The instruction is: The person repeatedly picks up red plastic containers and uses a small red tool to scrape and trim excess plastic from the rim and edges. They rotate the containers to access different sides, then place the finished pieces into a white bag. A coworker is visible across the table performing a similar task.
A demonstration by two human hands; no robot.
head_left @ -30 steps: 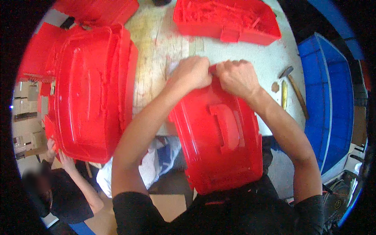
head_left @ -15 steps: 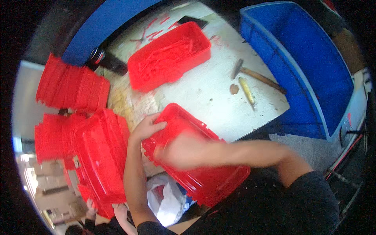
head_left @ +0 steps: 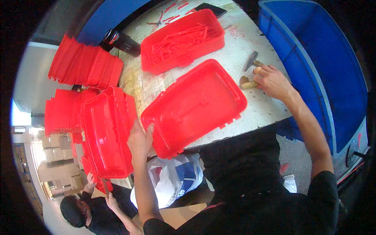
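A shallow red plastic tray [head_left: 196, 105] lies tilted across the front of the worktable, its inside facing up. My left hand [head_left: 140, 137] grips its near left corner, thumb over the rim. My right hand [head_left: 272, 80] is at the right of the table with its fingers curled in. A hammer [head_left: 250, 61] lies there, its handle mostly behind that hand. By the thumb is a yellow-handled tool [head_left: 248, 84], beside a small brown lump [head_left: 244, 78]. Which of these the fingers hold, I cannot make out.
Red strips fill a red bin [head_left: 182, 43] behind the tray. Stacked red trays [head_left: 84, 64] stand left, near a dark bottle [head_left: 121, 42]. A blue crate [head_left: 309, 58] flanks the right side. At lower left a co-worker [head_left: 90, 211] handles red plastic. A white bag [head_left: 168, 184] hangs below.
My right hand has gone from over the red tray to the tools at the right. The tray has turned and shifted farther onto the table, with my left hand still on it.
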